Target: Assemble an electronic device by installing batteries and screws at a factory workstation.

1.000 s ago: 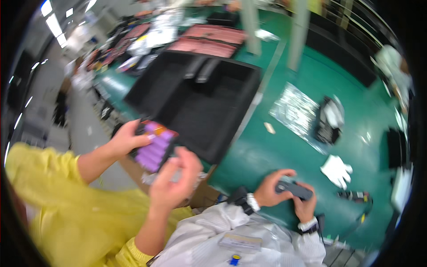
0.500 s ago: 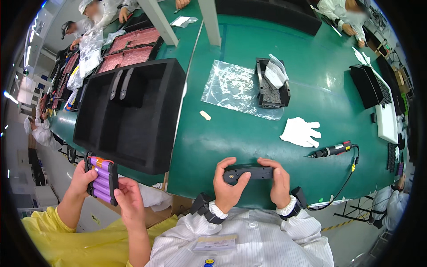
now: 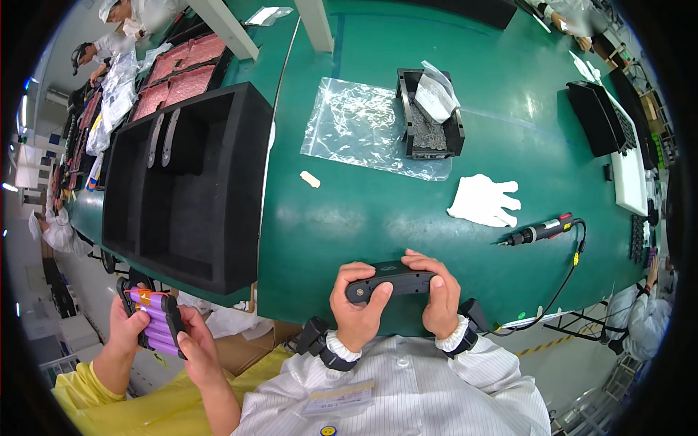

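At the table's near edge I hold a long black housing (image 3: 398,283) with rounded ends between both hands. My left hand (image 3: 354,311) is closed on its left end, the thumb on the side facing me near a small brass-coloured spot. My right hand (image 3: 440,299) grips the right end, thumb in front and fingers on top. Screw holes dot the side facing me. Beyond my hands lie a white glove (image 3: 483,200) and a black electric screwdriver (image 3: 539,231) with a cable.
A clear plastic bag (image 3: 349,123) lies partly under an open black case (image 3: 425,136) with a white packet in it. A black foam tray (image 3: 240,182) stands left. Beside me, a co-worker in yellow holds a battery pack (image 3: 161,323) of purple cells.
The black housing has tipped so that more of its top face shows, and my right fingers have shifted onto it. Most surroundings appear further left and higher as the view moves.
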A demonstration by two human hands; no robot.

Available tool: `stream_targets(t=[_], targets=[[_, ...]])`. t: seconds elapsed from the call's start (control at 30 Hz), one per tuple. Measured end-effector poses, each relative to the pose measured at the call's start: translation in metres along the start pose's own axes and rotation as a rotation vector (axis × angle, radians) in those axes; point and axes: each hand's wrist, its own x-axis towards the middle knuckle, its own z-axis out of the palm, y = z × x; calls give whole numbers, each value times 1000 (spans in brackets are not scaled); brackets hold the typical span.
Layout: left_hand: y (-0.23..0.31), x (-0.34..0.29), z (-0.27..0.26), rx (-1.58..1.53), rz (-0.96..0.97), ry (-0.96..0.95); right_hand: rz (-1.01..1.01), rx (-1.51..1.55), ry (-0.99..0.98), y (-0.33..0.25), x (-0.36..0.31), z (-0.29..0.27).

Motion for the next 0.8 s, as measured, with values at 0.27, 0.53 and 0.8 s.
stream_targets(t=[0.27,0.53,0.8], targets=[[2,-1,1,7,10,-7,-1,7,16,0,-1,1],[-8,7,-9,9,84,-23,117,81,-134,-6,5,-9],[-34,2,2,-41,120,-48,87,-181,38,-9,-2,-7]])
